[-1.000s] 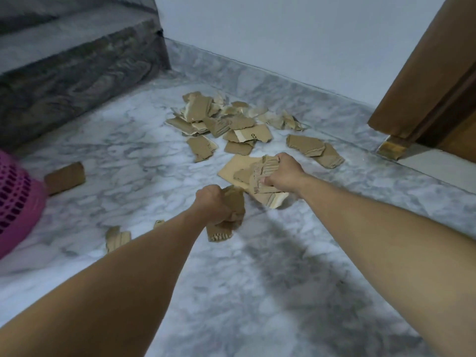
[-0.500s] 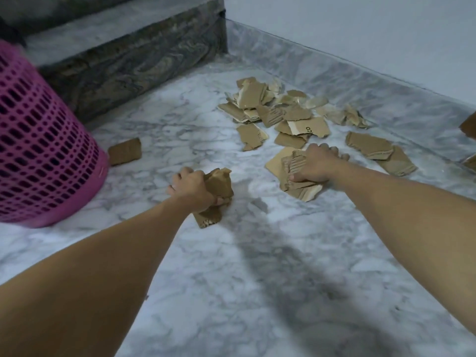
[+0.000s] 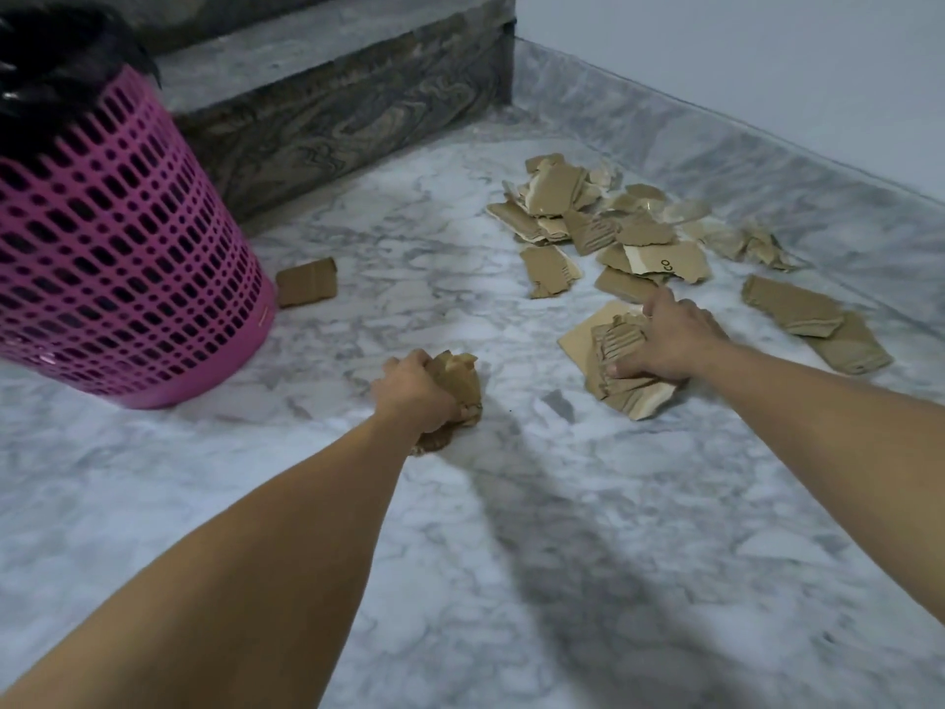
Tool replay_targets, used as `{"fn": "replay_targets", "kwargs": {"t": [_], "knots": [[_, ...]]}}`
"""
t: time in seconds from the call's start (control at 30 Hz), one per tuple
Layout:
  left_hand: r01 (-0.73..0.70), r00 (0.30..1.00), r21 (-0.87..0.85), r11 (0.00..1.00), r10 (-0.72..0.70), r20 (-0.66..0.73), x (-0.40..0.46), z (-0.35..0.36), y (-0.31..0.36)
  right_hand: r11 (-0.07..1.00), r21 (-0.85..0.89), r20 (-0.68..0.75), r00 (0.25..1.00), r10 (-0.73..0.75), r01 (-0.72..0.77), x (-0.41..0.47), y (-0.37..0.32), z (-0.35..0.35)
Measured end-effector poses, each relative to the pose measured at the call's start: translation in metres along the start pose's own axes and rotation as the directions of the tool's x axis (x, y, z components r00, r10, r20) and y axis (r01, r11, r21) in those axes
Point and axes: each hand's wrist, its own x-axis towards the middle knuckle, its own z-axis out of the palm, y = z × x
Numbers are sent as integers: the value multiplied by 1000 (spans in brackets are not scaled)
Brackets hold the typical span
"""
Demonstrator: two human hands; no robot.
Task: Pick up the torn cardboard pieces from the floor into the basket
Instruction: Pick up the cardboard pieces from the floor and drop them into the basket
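Observation:
My left hand (image 3: 414, 396) is closed around a bunch of torn cardboard pieces (image 3: 460, 383), low over the marble floor. My right hand (image 3: 665, 337) grips another stack of torn cardboard (image 3: 621, 383) that rests on the floor. A pile of several loose brown pieces (image 3: 598, 217) lies beyond my right hand near the wall. Two larger pieces (image 3: 797, 309) lie to the right. One single piece (image 3: 307, 283) lies beside the pink perforated basket (image 3: 117, 258), which stands at the left with a black liner in it.
A dark marble stair step (image 3: 332, 110) rises behind the basket. A marble skirting and pale wall (image 3: 767, 58) run along the far side. The white-grey marble floor (image 3: 511, 529) stretches bare toward me between my arms.
The view has swung left, bringing the whole basket into sight. My left hand with its cardboard has moved left toward the basket. My right hand stays on its stack.

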Motion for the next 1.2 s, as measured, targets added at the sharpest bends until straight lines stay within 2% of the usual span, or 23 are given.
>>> {"fn": "replay_targets", "kwargs": {"t": [0.13,0.27,0.4,0.53,0.63,0.73,0.83,1.03,1.2], "knots": [[-32,999,-210,977,30,-12,-3,5,3,1000,20,26,999,-25,24,-6,2,4],[17,998,-331,944,7,70,-6,1,6,996,80,55,998,-39,35,-13,3,3],[15,995,-340,940,19,97,-8,-6,5,987,162,133,991,-14,-8,-18,-4,-2],[12,997,-365,931,18,77,-14,-33,2,932,358,225,974,-38,-46,-25,-19,-15],[7,1000,-356,934,4,30,-26,-68,2,874,484,240,967,-82,-46,-33,-35,-38],[12,1000,-350,937,-20,-19,-47,-120,7,859,510,256,961,-101,-46,-45,-64,-73],[16,996,-329,944,-44,-78,-61,-175,13,847,531,264,947,-182,15,-49,-95,-106],[-14,968,-280,960,-57,-243,-102,-288,25,845,478,150,926,-347,239,-88,-188,-196],[4,932,-339,941,-126,-340,-114,-348,6,763,535,69,881,-468,363,-100,-271,-223]]}}
